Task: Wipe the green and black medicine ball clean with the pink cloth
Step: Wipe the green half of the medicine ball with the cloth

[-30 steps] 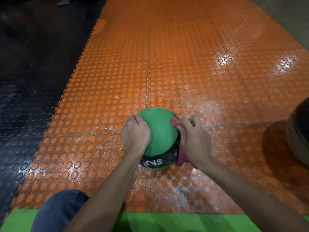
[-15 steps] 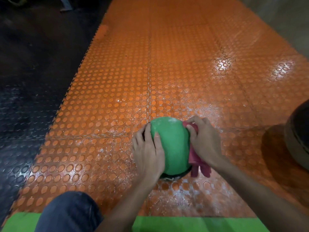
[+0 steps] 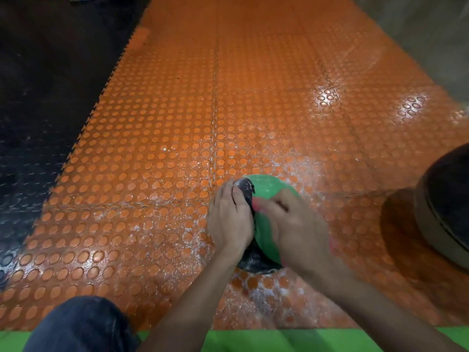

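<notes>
The green and black medicine ball (image 3: pixel 266 189) rests on the orange studded floor mat (image 3: pixel 165 161), low and right of centre. My left hand (image 3: pixel 229 219) presses against its left side, over a black panel. My right hand (image 3: pixel 294 227) lies across the ball's top and right side, pressing the pink cloth (image 3: pixel 333 243) onto it. The cloth is almost wholly hidden under my palm; only pink slivers show at my fingertips and by my wrist. Motion blur softens my right hand.
A large dark round object (image 3: pixel 446 204) sits on the mat close to the right of the ball. White dust speckles the mat around the ball. Black studded flooring (image 3: pixel 38 97) lies to the left, a green mat (image 3: pixel 279 340) at the near edge, my knee (image 3: pixel 81 326) at the lower left.
The ball has been turned, so a black panel now shows at its upper left. My right hand with the cloth slid from the ball's right side up over its top.
</notes>
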`<state>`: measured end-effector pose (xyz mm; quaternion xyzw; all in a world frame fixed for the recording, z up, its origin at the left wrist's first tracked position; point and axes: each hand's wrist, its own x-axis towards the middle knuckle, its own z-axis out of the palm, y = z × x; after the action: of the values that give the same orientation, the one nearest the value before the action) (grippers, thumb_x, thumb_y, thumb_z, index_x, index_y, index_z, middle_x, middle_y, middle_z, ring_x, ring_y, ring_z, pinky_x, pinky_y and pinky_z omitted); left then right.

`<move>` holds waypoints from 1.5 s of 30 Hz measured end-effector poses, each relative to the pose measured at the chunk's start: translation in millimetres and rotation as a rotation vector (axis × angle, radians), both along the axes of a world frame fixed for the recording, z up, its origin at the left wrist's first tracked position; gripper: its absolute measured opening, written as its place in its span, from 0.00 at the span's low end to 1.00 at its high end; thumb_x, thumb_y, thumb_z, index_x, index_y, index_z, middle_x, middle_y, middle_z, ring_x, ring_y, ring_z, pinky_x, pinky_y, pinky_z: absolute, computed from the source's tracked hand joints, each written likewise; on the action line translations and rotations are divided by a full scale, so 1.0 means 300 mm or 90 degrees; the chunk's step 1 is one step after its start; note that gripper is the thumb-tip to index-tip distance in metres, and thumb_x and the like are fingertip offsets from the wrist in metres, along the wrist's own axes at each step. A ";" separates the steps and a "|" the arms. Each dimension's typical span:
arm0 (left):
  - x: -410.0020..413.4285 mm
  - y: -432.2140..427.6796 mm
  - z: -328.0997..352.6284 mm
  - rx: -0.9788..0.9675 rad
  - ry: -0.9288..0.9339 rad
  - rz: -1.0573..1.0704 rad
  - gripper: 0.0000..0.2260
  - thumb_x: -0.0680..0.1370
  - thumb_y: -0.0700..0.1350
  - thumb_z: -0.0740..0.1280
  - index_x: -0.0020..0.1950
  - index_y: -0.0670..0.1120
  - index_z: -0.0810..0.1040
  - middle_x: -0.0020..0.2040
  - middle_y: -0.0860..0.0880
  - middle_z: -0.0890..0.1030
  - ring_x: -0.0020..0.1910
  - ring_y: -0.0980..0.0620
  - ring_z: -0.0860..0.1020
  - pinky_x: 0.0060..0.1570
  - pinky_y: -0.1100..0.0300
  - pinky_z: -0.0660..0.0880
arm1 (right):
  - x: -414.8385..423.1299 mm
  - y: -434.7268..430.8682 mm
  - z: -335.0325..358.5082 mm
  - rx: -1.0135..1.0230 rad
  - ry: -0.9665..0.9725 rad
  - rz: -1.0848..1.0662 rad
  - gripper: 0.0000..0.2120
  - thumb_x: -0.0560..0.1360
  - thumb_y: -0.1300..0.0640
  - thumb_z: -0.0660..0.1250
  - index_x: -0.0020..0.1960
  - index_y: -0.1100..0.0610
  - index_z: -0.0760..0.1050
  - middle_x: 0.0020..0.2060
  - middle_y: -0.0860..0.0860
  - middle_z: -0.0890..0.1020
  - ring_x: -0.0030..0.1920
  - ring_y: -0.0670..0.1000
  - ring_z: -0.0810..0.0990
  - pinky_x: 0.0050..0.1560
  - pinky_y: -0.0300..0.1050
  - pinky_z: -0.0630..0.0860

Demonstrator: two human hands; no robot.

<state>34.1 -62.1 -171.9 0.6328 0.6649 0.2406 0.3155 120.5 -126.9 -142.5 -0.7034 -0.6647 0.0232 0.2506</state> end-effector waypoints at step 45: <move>-0.026 0.164 0.038 -0.165 -0.029 -0.059 0.26 0.81 0.59 0.46 0.69 0.45 0.67 0.64 0.46 0.73 0.59 0.48 0.73 0.65 0.46 0.67 | 0.113 0.037 -0.057 0.117 0.041 0.137 0.10 0.75 0.50 0.59 0.47 0.51 0.79 0.38 0.51 0.79 0.28 0.44 0.72 0.19 0.35 0.70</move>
<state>26.2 -12.8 -160.5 0.6112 0.6529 0.1520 0.4208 154.3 -115.9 -159.6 -0.6009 -0.7275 0.0115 0.3311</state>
